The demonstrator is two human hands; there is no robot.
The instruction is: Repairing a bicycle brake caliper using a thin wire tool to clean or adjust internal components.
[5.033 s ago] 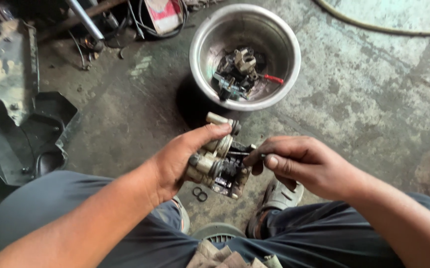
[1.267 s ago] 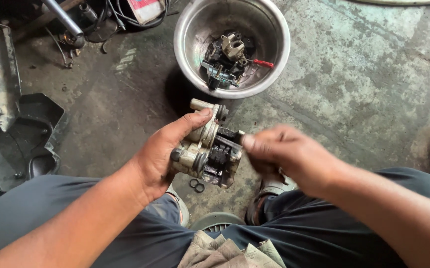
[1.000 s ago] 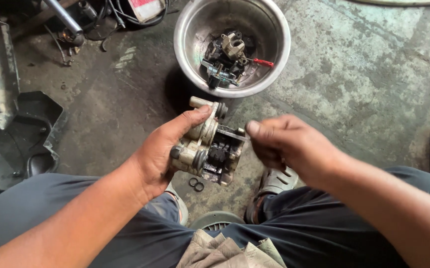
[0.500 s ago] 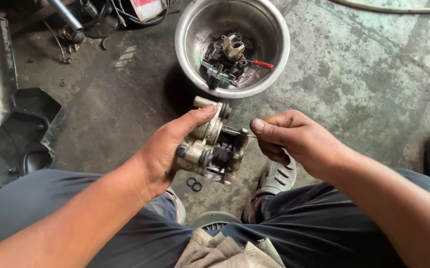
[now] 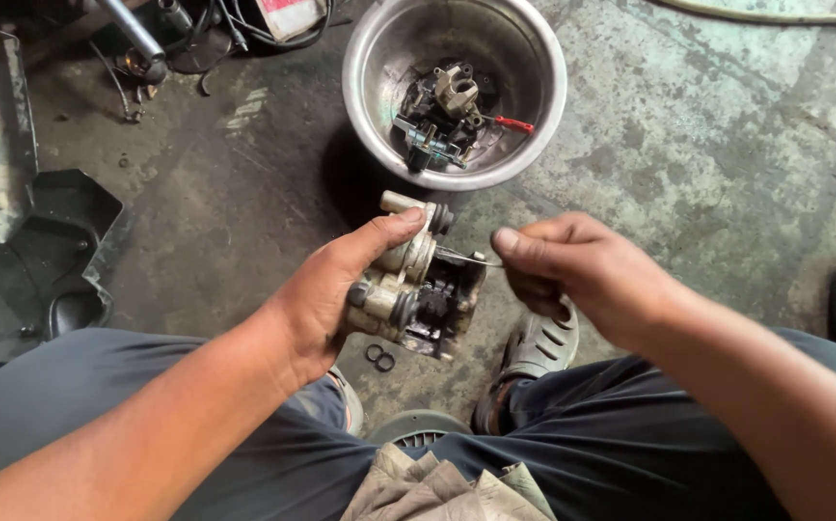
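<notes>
My left hand point(image 5: 326, 304) clamps one grimy caliper point(image 5: 418, 294); my right hand point(image 5: 577, 275) pinches one thin wire pin point(image 5: 466, 258). Two small rings point(image 5: 379, 358) on floor, one steel bowl point(image 5: 545, 106).

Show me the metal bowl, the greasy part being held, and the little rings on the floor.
metal bowl point(image 5: 545, 72), head view, right rim.
greasy metal part point(image 5: 408, 289), head view, its middle body.
small black rings point(image 5: 379, 358), head view, where they meet.
</notes>
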